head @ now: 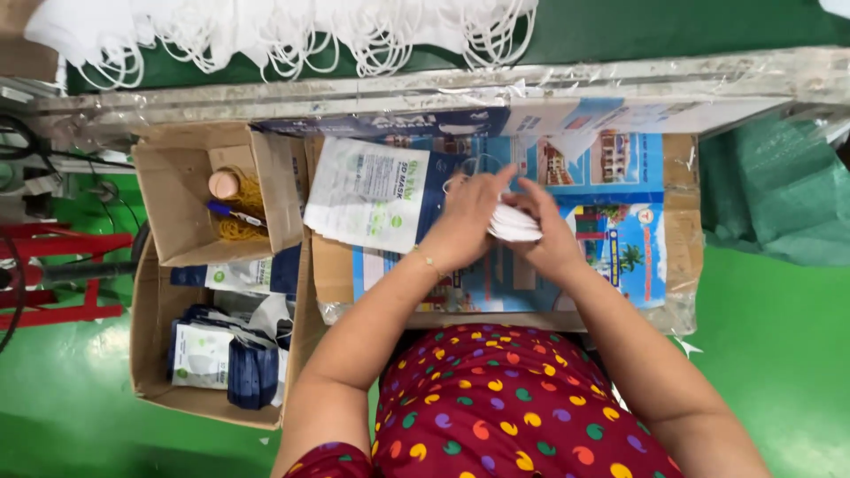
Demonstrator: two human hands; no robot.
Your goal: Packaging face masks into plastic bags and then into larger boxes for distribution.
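Head view, both hands [509, 221] gripping white masks [513, 224]

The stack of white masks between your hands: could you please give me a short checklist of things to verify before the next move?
1. Both hands on the stack of white masks: ok; left hand and right hand enclose it.
2. Stack edges aligned: cannot tell, fingers cover them.
3. Empty pouches lie beside the left hand: ok.
4. Box of packed pouches open: ok.
5. Loose masks remain on the far green surface: ok.
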